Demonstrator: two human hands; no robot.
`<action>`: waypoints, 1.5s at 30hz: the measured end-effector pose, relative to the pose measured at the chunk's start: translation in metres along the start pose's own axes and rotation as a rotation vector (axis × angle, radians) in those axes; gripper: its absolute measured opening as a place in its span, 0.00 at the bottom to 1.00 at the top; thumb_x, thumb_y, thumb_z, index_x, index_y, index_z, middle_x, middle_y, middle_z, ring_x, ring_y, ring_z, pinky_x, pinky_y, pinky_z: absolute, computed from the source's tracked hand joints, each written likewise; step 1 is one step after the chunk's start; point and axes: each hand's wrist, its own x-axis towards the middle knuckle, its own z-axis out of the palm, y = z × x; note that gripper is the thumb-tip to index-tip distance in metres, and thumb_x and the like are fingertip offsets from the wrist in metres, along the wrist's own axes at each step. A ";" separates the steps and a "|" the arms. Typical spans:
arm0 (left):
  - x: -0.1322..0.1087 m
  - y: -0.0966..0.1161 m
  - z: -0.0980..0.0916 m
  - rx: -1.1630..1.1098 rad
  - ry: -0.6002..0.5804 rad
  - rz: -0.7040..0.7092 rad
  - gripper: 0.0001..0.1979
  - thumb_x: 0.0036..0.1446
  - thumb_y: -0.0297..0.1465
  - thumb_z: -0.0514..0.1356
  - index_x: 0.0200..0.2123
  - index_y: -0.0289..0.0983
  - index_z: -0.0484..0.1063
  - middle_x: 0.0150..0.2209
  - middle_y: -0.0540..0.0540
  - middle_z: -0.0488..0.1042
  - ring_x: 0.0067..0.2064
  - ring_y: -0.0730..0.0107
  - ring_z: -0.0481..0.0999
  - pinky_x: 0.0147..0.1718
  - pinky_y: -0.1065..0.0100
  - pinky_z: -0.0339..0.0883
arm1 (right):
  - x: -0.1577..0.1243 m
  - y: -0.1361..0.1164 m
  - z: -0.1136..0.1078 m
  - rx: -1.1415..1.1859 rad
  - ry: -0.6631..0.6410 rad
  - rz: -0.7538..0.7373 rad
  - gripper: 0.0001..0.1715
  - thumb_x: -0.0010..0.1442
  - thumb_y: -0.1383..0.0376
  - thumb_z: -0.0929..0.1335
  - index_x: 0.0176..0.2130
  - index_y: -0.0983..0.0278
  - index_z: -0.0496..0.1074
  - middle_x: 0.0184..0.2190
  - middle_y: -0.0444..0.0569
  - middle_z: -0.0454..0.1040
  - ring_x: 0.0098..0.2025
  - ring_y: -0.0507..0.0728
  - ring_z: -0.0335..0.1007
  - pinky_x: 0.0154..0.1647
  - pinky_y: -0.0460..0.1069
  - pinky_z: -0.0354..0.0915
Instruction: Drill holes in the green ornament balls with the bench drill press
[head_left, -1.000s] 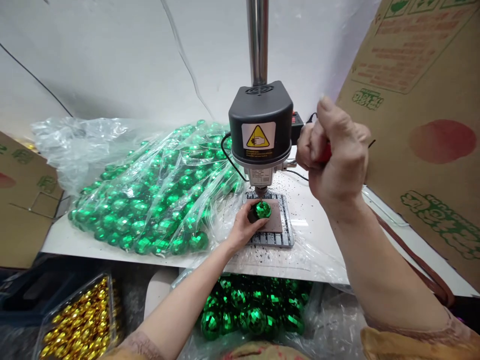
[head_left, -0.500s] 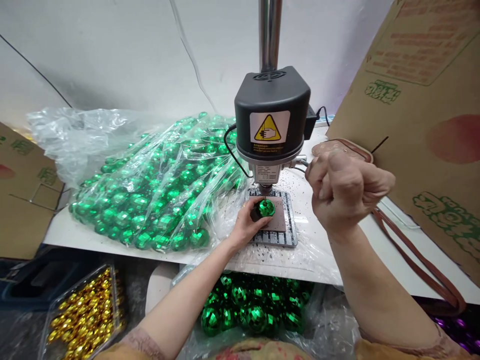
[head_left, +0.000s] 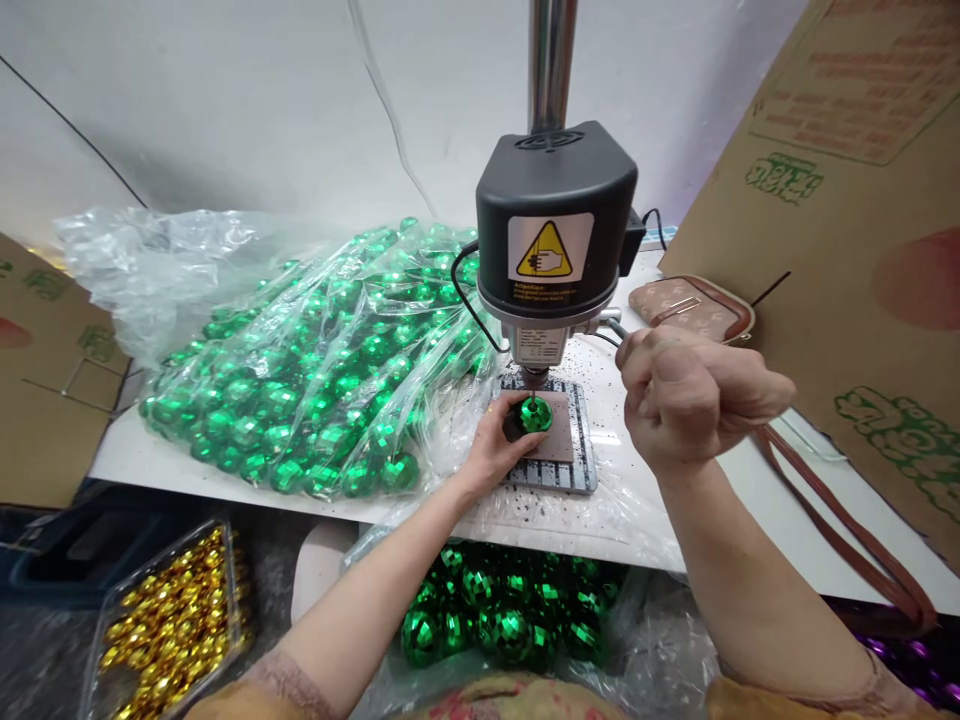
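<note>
White wall and a tilted brown cardboard sheet [head_left: 862, 250] back a white tabletop [head_left: 124, 462], and a small bench drill press with a black motor housing [head_left: 555, 215] rides a chrome column [head_left: 551, 60] near the middle of the surface. Its slotted metal base plate [head_left: 581, 470] sits close to the front edge, with a flat brown pad [head_left: 559, 440] on top. The left hand [head_left: 491, 450] is curled around a green faceted plastic ball [head_left: 535, 413], pinning it on that pad directly under the drill's chuck [head_left: 534, 375]. The tip meets the ball's top, as far as can be seen. The right hand [head_left: 690, 400] is a tight fist just right of the press, closed over the end of a thin metal lever [head_left: 611, 325] that juts from the machine's side (the grip itself is hidden inside the fingers). A clear plastic bag full of green balls [head_left: 300, 380] fills the left half of the surface. A brown patterned purse [head_left: 686, 308] lies toward the back right corner, its leather strap [head_left: 840, 520] trailing to the right edge. Below the front edge, a second bag of green balls [head_left: 510, 610] sits in the middle and a clear tray of gold balls [head_left: 169, 620] sits to the left.
</note>
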 end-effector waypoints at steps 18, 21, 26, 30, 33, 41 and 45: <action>0.000 0.002 0.000 -0.008 0.023 0.000 0.26 0.53 0.36 0.69 0.53 0.40 0.66 0.51 0.43 0.74 0.53 0.57 0.74 0.54 0.57 0.67 | -0.009 0.011 -0.010 0.059 -0.151 -0.185 0.24 0.51 0.77 0.66 0.19 0.63 0.45 0.15 0.38 0.48 0.16 0.45 0.46 0.17 0.48 0.44; -0.001 0.002 0.000 0.002 0.025 0.005 0.25 0.53 0.35 0.69 0.53 0.40 0.66 0.52 0.43 0.73 0.54 0.58 0.73 0.55 0.57 0.66 | -0.015 0.013 -0.013 0.069 -0.178 -0.226 0.24 0.50 0.77 0.66 0.19 0.63 0.45 0.14 0.38 0.48 0.15 0.45 0.45 0.17 0.48 0.44; 0.000 -0.001 0.001 -0.016 0.023 -0.011 0.25 0.52 0.34 0.69 0.52 0.40 0.67 0.52 0.43 0.73 0.54 0.58 0.73 0.55 0.57 0.66 | -0.009 0.005 -0.007 0.028 -0.141 -0.136 0.25 0.54 0.75 0.66 0.17 0.64 0.49 0.14 0.38 0.50 0.15 0.45 0.48 0.18 0.48 0.45; 0.001 0.006 0.003 -0.023 0.064 -0.038 0.25 0.52 0.33 0.69 0.52 0.39 0.67 0.50 0.43 0.74 0.53 0.59 0.74 0.54 0.57 0.67 | 0.026 -0.008 0.008 0.077 0.032 0.126 0.27 0.60 0.68 0.68 0.14 0.63 0.57 0.11 0.38 0.52 0.13 0.46 0.48 0.15 0.48 0.43; -0.011 0.022 0.000 0.093 0.157 -0.044 0.22 0.51 0.34 0.69 0.48 0.38 0.68 0.47 0.43 0.75 0.50 0.59 0.75 0.51 0.58 0.68 | 0.049 -0.011 0.015 0.151 0.015 0.270 0.27 0.58 0.65 0.71 0.14 0.62 0.60 0.10 0.38 0.56 0.13 0.46 0.48 0.15 0.49 0.44; -0.076 0.059 -0.045 0.415 -0.442 0.110 0.21 0.51 0.50 0.67 0.39 0.39 0.72 0.35 0.46 0.75 0.41 0.60 0.74 0.41 0.61 0.66 | 0.051 -0.007 0.020 0.142 0.069 0.254 0.27 0.62 0.69 0.67 0.15 0.65 0.58 0.11 0.38 0.56 0.13 0.43 0.47 0.15 0.45 0.42; -0.037 0.037 -0.068 0.419 -0.018 0.042 0.08 0.67 0.33 0.51 0.41 0.38 0.68 0.37 0.45 0.75 0.41 0.65 0.74 0.43 0.64 0.67 | 0.050 -0.005 0.023 0.141 0.107 0.238 0.28 0.62 0.68 0.67 0.14 0.65 0.57 0.10 0.38 0.55 0.13 0.43 0.47 0.14 0.45 0.41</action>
